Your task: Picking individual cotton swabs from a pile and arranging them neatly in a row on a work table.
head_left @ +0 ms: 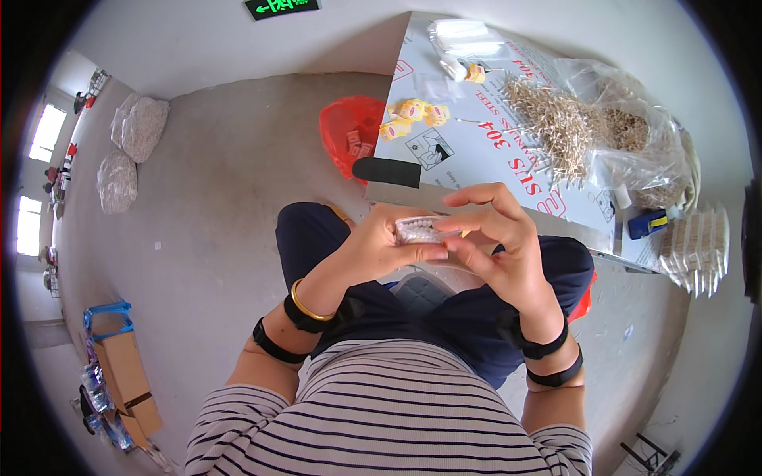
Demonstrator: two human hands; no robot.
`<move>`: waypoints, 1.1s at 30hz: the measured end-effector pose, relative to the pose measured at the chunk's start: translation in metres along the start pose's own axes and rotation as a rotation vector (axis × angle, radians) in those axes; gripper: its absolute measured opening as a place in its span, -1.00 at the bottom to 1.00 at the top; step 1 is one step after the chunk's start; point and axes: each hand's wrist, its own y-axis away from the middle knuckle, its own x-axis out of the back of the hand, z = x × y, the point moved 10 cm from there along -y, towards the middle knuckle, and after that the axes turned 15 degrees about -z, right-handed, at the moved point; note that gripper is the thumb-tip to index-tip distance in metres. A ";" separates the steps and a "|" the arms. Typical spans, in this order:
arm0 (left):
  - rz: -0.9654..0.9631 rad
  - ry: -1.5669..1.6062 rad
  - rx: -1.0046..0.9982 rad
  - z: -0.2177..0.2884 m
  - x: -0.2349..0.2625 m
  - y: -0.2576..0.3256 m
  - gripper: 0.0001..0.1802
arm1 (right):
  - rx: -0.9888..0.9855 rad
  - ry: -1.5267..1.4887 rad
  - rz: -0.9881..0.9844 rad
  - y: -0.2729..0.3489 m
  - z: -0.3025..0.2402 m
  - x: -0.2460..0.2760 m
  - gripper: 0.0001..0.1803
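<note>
A white sheet-covered table (508, 166) carries a heap of thin sticks (556, 119) toward its far edge. Above the lap, the left hand (381, 250) grips a small clear packet (419, 230) steady, while the right hand (500, 238) pinches its end.

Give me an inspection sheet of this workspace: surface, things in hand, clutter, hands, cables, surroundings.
Surface: pale printed sheet-metal table.
Job's things: small clear plastic packet of pale pieces, held over the lap.
Clutter: heap of thin tan sticks; clear plastic bag; small yellow pieces; blue tool; red plastic bag.
Grippers: left hand grips the packet; right hand pinches its end.
Cables: nothing seen.
Surroundings: grey concrete floor; two filled sacks; cardboard boxes.
</note>
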 end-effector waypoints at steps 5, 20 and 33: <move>0.229 -0.066 -0.142 -0.001 0.018 -0.014 -0.64 | -0.077 0.042 0.062 -0.002 0.046 0.011 -0.81; 0.431 -0.010 0.074 -0.112 0.062 -0.062 -0.84 | -0.312 -0.309 0.273 0.009 0.217 0.007 -0.89; 0.312 0.205 0.108 -0.171 0.068 -0.091 -0.93 | -0.347 -0.588 0.348 0.017 0.284 -0.007 -0.88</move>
